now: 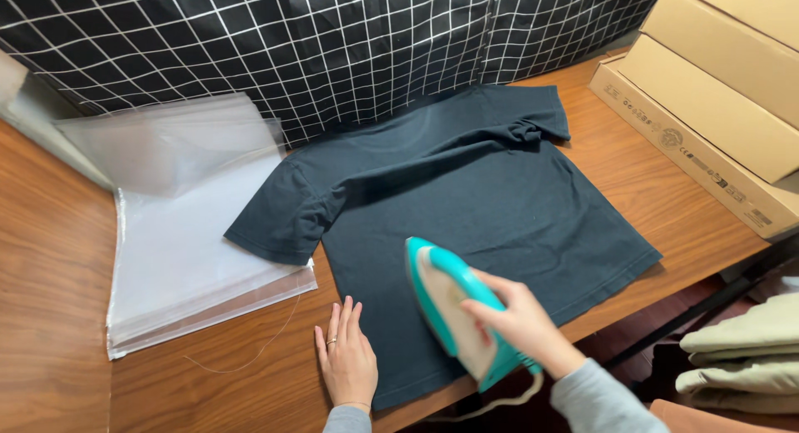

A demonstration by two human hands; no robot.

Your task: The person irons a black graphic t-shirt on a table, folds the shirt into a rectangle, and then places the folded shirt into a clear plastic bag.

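Clear plastic bags lie left on the wooden desk. Left hand rests flat, fingers spread, on the soft dark shirt. Right hand grips the heavy teal iron by its handle, on the shirt

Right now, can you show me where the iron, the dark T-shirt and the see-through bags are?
iron (449, 304), head view, on its teal and white body.
dark T-shirt (491, 200), head view, on the middle of the chest cloth.
clear plastic bags (179, 258), head view, on the flat top bag.
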